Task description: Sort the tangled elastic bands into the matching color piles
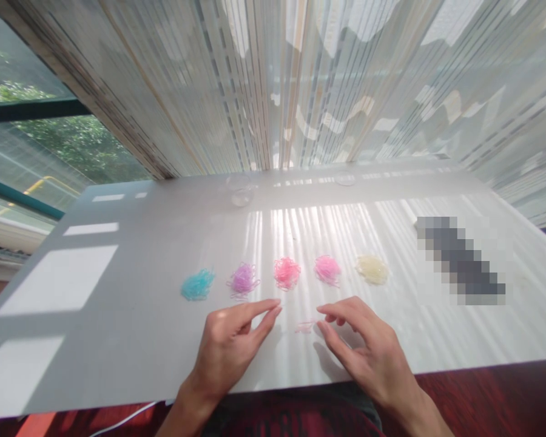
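Note:
Five small piles of thin loops lie in a row on the white table (131,315): a blue pile (197,284), a purple pile (243,280), a pink pile (286,272), a second pink pile (327,269) and a pale yellow pile (372,269). A few loose pink loops (305,326) lie nearer to me, between my hands. My left hand (231,343) rests on the table with fingers extended toward them, holding nothing. My right hand (361,346) hovers just right of the loose loops, fingers spread and curved, holding nothing.
A clear round container (241,193) and a clear lid (344,179) sit at the table's far edge before striped curtains. A blurred dark object (461,260) lies at the right. A dark red surface runs below the near table edge.

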A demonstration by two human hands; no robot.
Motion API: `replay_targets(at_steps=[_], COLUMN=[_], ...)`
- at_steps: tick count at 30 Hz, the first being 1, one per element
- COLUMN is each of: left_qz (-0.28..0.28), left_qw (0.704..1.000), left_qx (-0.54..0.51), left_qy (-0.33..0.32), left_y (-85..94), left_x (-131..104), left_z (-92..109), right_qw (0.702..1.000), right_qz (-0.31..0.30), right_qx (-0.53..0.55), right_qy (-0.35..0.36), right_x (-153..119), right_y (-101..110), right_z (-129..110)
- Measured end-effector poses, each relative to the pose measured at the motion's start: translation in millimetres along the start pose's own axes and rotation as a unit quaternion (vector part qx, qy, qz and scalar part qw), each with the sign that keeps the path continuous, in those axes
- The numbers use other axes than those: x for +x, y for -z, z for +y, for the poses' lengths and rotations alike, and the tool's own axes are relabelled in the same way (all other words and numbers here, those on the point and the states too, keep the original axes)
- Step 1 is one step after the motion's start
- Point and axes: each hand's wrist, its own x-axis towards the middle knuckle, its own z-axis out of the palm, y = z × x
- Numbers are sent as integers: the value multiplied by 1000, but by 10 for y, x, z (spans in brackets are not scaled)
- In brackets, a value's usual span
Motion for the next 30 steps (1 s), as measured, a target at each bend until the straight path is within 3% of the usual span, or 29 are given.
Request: replay_targets(at_steps=[3,7,19,23,27,30], left_qz=[47,50,8,9,34,-23], left_qw=[998,995,985,981,976,984], left_qx=[37,47,171,192,215,173], left_qy=[35,66,-7,-14,7,-32], left_y=[219,380,392,444,467,321], left_x=[35,31,41,-2,-138,-247], left_z=[-182,-354,-592,-580,-417,-203], right_qw=[1000,999,992,993,993,993], right_qz=[-5,-7,-54,-63,-67,-70], right_qx=[-27,-44,-104,-90,-89,-90], right_qy=[-6,-6,38,35,37,29], right_x=[-37,-97,-165,-163,-174,-167], right_y=[-46,-86,41,26,47,54], right_z=[97,180,221,178,152,135])
